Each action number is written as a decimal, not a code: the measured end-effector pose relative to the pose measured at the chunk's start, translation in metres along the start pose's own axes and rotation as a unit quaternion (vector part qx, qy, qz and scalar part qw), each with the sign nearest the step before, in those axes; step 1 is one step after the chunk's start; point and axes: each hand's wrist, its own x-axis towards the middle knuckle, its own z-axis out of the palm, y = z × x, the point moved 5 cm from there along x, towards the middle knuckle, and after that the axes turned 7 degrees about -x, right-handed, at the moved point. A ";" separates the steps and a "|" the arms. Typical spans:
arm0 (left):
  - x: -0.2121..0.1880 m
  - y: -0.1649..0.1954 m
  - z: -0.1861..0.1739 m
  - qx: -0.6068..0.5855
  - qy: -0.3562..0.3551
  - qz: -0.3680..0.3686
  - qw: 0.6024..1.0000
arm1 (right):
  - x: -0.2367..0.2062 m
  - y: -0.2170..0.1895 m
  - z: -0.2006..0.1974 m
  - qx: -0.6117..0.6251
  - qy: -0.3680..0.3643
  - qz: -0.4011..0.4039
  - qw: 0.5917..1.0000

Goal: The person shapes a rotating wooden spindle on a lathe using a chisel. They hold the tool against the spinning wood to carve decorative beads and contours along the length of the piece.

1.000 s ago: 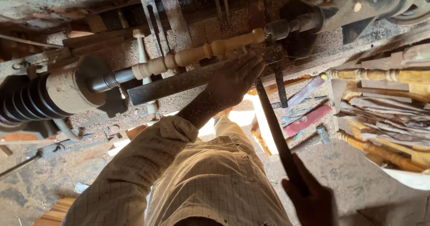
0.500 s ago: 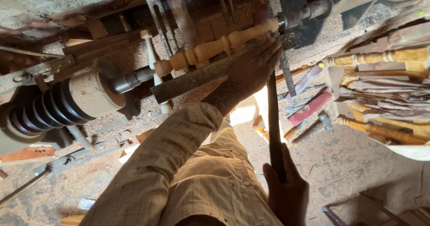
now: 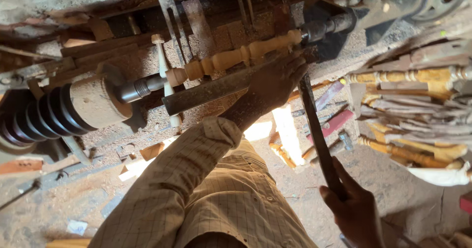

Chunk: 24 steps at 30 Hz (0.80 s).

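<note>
- The spindle (image 3: 236,56), pale turned wood with beads and coves, sits level between the lathe's dark metal centres.
- The left hand (image 3: 278,78) is closed over the rest (image 3: 211,89), a flat rusty steel bar just below the spindle, pinning the chisel there.
- The right hand (image 3: 354,208) is clamped on the handle of the chisel (image 3: 317,130), a long dark bar.
- The pulley (image 3: 54,113) is ribbed and black.
- Sawdust covers the floor (image 3: 59,204).
- Finished spindles (image 3: 408,76) lie piled at right.

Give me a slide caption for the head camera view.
Left hand steadies a long dark chisel, gripped by the right hand, against a pale turned wooden spindle.
</note>
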 end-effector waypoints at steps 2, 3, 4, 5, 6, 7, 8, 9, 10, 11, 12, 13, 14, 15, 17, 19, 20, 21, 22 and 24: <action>-0.001 -0.001 -0.002 0.014 0.008 -0.006 1.000 | 0.019 0.014 -0.011 -0.007 -0.024 -0.001 1.000; -0.001 -0.001 -0.002 0.019 0.010 -0.005 1.000 | 0.028 0.024 -0.016 -0.015 -0.040 0.014 0.999; -0.002 -0.001 -0.003 0.008 0.014 -0.006 1.000 | 0.036 0.034 -0.020 -0.021 -0.056 0.032 0.998; -0.002 -0.001 -0.004 -0.004 0.018 -0.008 1.000 | 0.045 0.041 -0.026 -0.018 -0.056 -0.002 0.998; -0.002 0.000 -0.004 -0.016 0.023 -0.009 1.000 | 0.053 0.047 -0.032 -0.014 -0.054 -0.037 0.998; -0.003 0.001 -0.006 -0.019 0.030 -0.014 0.999 | 0.062 0.052 -0.038 -0.012 -0.052 -0.073 0.996; -0.004 0.002 -0.007 -0.020 0.038 -0.020 0.999 | 0.072 0.057 -0.045 -0.008 -0.050 -0.103 0.993; -0.005 0.003 -0.009 -0.020 0.045 -0.028 0.998 | 0.081 0.061 -0.051 -0.003 -0.050 -0.132 0.990; -0.005 0.004 -0.010 -0.012 0.049 -0.031 0.998 | 0.091 0.065 -0.056 0.002 -0.049 -0.162 0.986; -0.005 0.006 -0.012 -0.004 0.054 -0.034 0.998 | 0.102 0.069 -0.063 -0.029 -0.052 -0.171 0.983; -0.005 0.007 -0.013 0.003 0.058 -0.037 0.998 | 0.114 0.072 -0.070 -0.059 -0.055 -0.179 0.980; -0.005 0.008 -0.015 0.002 0.064 -0.043 0.997 | 0.124 0.075 -0.078 -0.091 -0.058 -0.188 0.976; -0.005 0.008 -0.016 0.001 0.070 -0.049 0.996 | 0.136 0.078 -0.084 -0.125 -0.079 -0.181 0.972; -0.005 0.008 -0.017 0.002 0.077 -0.055 0.996 | 0.148 0.079 -0.088 -0.158 -0.099 -0.173 0.967; -0.005 0.008 -0.017 0.006 0.085 -0.062 0.994 | 0.168 0.081 -0.095 -0.193 -0.125 -0.167 0.959; -0.006 0.008 -0.014 0.017 0.097 -0.073 0.992 | 0.193 0.076 -0.104 -0.194 -0.137 -0.168 0.957; -0.005 0.009 -0.011 0.024 0.105 -0.080 0.991 | 0.206 0.074 -0.106 -0.233 -0.160 -0.167 0.945; -0.005 0.010 -0.008 0.031 0.113 -0.086 0.989 | 0.220 0.071 -0.113 -0.272 -0.181 -0.165 0.931; -0.005 0.009 -0.004 0.024 0.109 -0.107 0.988 | 0.232 0.069 -0.117 -0.309 -0.201 -0.161 0.915; -0.005 0.009 0.004 0.004 0.103 -0.144 0.984 | 0.261 0.054 -0.121 -0.329 -0.224 -0.203 0.895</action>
